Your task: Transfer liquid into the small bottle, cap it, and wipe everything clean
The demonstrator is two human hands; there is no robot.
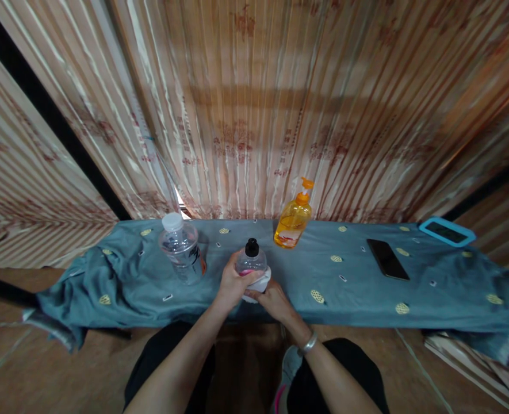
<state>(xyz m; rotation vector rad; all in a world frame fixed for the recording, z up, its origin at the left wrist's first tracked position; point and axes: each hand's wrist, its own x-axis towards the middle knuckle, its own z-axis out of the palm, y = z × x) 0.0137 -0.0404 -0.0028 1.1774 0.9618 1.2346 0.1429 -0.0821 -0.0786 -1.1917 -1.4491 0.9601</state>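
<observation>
in the head view the person sits low in front of a long narrow surface that is covered with a blue-green cloth (358,276) with small yellow patterns, and the cloth hangs down in folds at the left end. both hands meet at the near edge of this surface, about in the middle. the left hand (232,284) is wrapped around the side of a small clear bottle (252,265) with a black cap, and the right hand (271,299) grips the white lower part of the same bottle from below. the bottle stands almost upright, at the cloth. just to the left is a bigger clear plastic bottle (182,250) with a white cap, a little tilted. behind, near the curtain, stands an orange pump bottle (294,221). to the right a dark phone (387,259) lies flat on the cloth, and farther right, at the back corner, a device in a light blue case (447,232). a striped curtain (254,115) in beige and red fills the whole back of the room. the floor (42,368) below is brown, and the person's knees in black clothing show at the bottom. a metal bracelet (308,344) is on the right wrist.
</observation>
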